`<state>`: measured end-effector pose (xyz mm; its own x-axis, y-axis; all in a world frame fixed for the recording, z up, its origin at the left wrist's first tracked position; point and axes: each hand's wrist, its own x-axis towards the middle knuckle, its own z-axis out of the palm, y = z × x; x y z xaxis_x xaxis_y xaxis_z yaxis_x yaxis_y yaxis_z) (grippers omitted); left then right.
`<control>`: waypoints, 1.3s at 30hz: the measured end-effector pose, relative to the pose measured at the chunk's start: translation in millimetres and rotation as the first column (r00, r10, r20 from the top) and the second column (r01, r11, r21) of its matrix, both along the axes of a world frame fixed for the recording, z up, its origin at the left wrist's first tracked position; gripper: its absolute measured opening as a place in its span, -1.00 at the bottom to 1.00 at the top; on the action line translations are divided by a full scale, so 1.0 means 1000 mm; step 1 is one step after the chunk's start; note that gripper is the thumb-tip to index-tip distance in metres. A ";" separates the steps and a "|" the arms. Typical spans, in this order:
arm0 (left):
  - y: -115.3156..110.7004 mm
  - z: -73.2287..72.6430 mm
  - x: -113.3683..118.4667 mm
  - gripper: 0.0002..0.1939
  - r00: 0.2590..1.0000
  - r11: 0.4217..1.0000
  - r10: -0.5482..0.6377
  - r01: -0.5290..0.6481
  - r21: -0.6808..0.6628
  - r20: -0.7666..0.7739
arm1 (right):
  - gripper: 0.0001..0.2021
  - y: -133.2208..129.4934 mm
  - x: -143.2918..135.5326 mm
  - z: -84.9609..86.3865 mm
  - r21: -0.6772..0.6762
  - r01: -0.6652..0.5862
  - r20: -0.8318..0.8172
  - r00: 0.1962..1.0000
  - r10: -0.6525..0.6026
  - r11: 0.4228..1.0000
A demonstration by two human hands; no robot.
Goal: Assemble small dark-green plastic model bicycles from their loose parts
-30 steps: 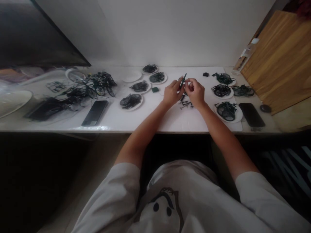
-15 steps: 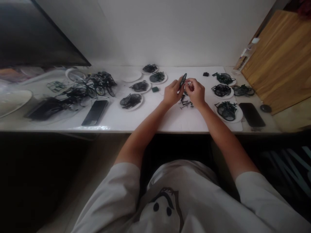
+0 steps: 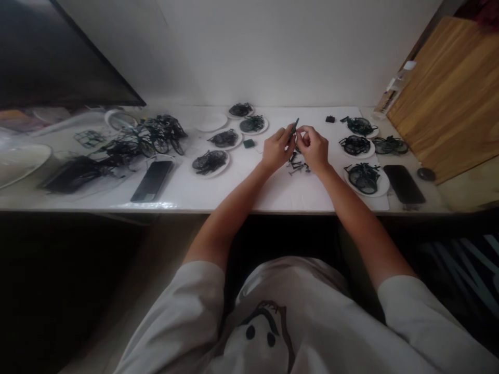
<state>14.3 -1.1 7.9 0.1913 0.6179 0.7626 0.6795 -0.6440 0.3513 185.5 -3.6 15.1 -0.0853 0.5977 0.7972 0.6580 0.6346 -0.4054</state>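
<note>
My left hand (image 3: 277, 149) is closed on a thin dark green part (image 3: 295, 128), which stands up steeply between its fingers. Beside it, the fingertips of my right hand (image 3: 314, 148) are pinched together close to that part; whatever they hold is too small to make out. Several small dark pieces (image 3: 297, 166) lie on the white sheet (image 3: 273, 193) beneath and between my hands. A small green block (image 3: 248, 143) rests left of my left hand.
Plates of dark wheel-like parts stand at left (image 3: 225, 167) and right (image 3: 384, 188). Small bicycle models (image 3: 161, 132) are heaped farther left, near a phone (image 3: 153, 180). Another phone (image 3: 404, 184), a bottle (image 3: 395, 88) and a wooden board (image 3: 448, 93) are at right.
The dark green part has turned in my left hand and now looks thinner, more edge-on. Both hands have stayed almost in place.
</note>
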 end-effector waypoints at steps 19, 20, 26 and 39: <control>0.009 -0.011 -0.004 -0.34 0.999 0.999 0.033 -0.033 0.022 -0.035 | -0.63 0.005 -0.008 -0.006 -0.097 -0.109 -0.165 0.982 0.092 0.989; 0.009 -0.011 -0.004 -0.34 0.999 0.999 0.035 -0.034 0.030 -0.038 | -0.61 0.005 -0.009 -0.006 -0.097 -0.122 -0.177 0.979 0.104 0.988; 0.007 -0.008 -0.004 -0.35 1.000 1.000 0.007 -0.007 -0.014 -0.022 | -0.56 0.007 -0.009 -0.010 -0.090 -0.131 -0.178 0.977 0.114 0.987; 0.002 -0.001 0.001 -0.30 1.000 1.000 0.006 -0.005 0.012 -0.021 | -0.72 0.001 -0.007 -0.002 -0.057 -0.019 -0.079 0.997 0.014 0.998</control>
